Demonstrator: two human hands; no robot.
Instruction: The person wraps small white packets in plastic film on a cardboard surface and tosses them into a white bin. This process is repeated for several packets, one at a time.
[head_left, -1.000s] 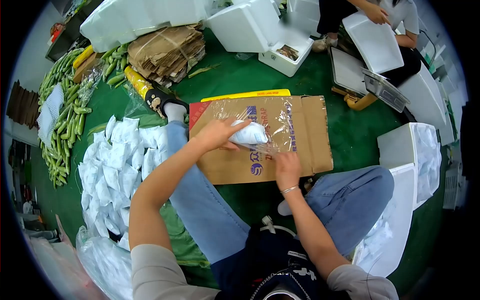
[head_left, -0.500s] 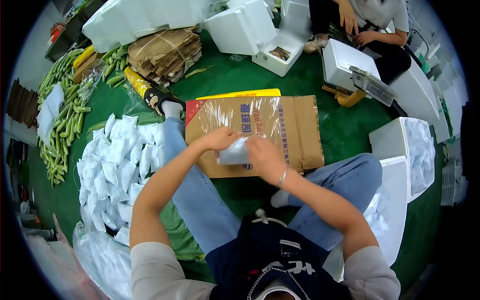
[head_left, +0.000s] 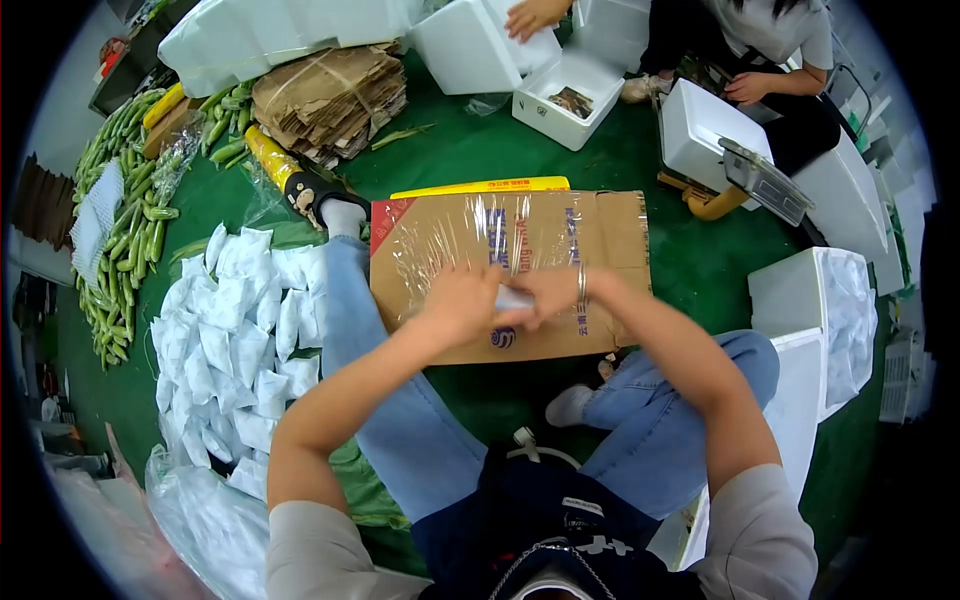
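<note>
Over a flattened-looking cardboard box point(head_left: 430, 230) printed with coloured lettering, my two hands come together on a white packet point(head_left: 514, 299). My left hand point(head_left: 462, 306) is closed round its left side, somewhat blurred. From the right, my right hand point(head_left: 552, 292) closes on the other side, a bracelet at its wrist. Fingers cover most of the packet, so only a small pale part shows between them. A large heap of similar white packets point(head_left: 235, 335) lies on the floor to the left of my leg.
Green vegetables point(head_left: 120, 240) are piled at the far left. Stacked cardboard point(head_left: 325, 100) and a white foam box point(head_left: 568, 105) stand at the back. Near a co-worker's hand point(head_left: 748, 88), a foam box sits on a scale point(head_left: 765, 180). Another foam box point(head_left: 785, 290) holds packets.
My hands have shifted slightly right and drawn together, hiding more of the packet. A co-worker's hand now reaches over the foam boxes at the top. The view has tilted a little.
</note>
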